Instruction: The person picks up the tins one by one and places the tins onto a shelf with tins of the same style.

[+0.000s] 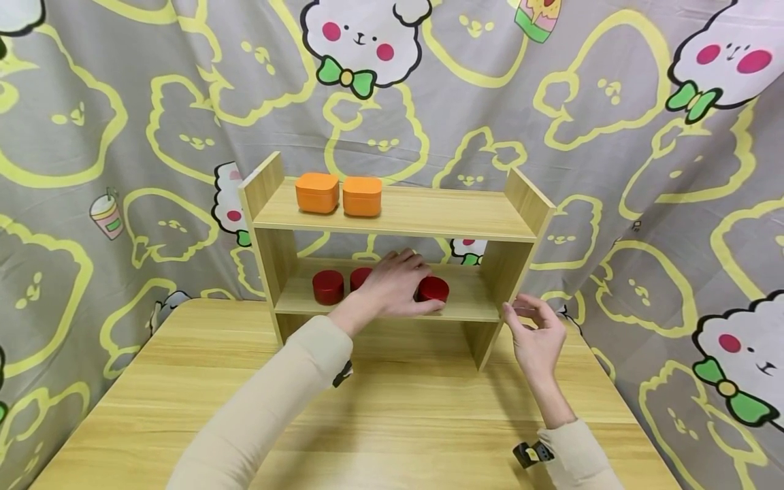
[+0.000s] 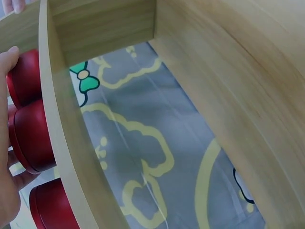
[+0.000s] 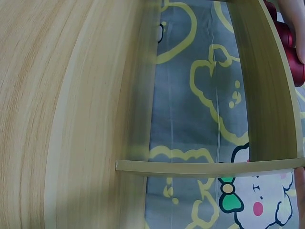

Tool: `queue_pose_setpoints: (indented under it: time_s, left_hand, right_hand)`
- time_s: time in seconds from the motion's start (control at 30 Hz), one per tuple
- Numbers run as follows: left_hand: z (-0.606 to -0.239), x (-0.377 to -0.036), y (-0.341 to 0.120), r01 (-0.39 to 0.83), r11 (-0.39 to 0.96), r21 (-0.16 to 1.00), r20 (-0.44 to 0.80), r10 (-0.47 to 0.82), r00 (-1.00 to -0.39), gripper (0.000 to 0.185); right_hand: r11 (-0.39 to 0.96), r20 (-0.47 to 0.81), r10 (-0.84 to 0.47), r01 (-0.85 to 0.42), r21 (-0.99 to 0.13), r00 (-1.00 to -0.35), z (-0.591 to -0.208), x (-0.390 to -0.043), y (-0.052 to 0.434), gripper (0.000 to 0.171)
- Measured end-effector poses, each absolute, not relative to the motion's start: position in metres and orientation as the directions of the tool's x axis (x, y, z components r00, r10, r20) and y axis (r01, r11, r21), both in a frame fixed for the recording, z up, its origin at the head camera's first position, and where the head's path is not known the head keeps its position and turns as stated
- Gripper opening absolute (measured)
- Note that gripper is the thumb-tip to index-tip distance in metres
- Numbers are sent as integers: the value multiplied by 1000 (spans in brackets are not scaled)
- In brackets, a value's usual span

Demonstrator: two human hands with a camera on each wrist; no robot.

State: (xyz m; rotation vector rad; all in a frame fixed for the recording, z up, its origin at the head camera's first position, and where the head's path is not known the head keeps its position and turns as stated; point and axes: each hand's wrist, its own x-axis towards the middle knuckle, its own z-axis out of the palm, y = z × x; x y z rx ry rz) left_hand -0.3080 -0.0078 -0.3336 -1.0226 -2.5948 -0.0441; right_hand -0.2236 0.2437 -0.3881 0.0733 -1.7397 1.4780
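My left hand (image 1: 397,282) reaches onto the lower board of a small wooden shelf unit (image 1: 392,313), over round red tins. Its thumb lies along the front of the rightmost red tin (image 1: 433,289). In the left wrist view its fingers curl behind that tin and the neighbouring red tin (image 2: 32,136), gripping the two side by side. Another red tin (image 2: 55,205) stands beyond the fingers. My right hand (image 1: 539,333) rests loosely bent against the outer side of the right panel (image 1: 505,279), thumb tip at its front edge.
Two orange boxes (image 1: 317,193) with rounded corners sit at the left of the upper board (image 1: 429,211). At the lower left stands a red tin (image 1: 328,287). The unit stands on a wooden table (image 1: 404,422), before a cartoon-patterned curtain (image 1: 465,122).
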Motion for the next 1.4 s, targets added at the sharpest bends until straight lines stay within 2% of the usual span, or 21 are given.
queue_pose_setpoints:
  time_s: [0.3, 0.7, 0.97, 1.23, 1.4]
  left_hand:
    - [-333, -309, -7, 663, 745, -72, 306, 650, -696, 69]
    - [-335, -308, -10, 659, 748, -78, 342, 641, -687, 68]
    - [-339, -303, -19, 654, 745, -130, 394, 644, -656, 70]
    - [-343, -286, -33, 682, 726, -84, 500, 623, -602, 63]
    - [-352, -277, -45, 684, 723, -99, 565, 607, -559, 60]
  right_hand:
    - [303, 612, 450, -533, -790, -651, -391, -227, 245, 22]
    - [307, 618, 448, -538, -785, -646, -397, -230, 248, 23]
    - [305, 613, 451, -533, -789, -649, -412, -242, 260, 23]
    - [314, 602, 456, -514, -798, -656, -412, -241, 261, 23]
    - [312, 593, 452, -504, -805, -667, -412, -240, 260, 23]
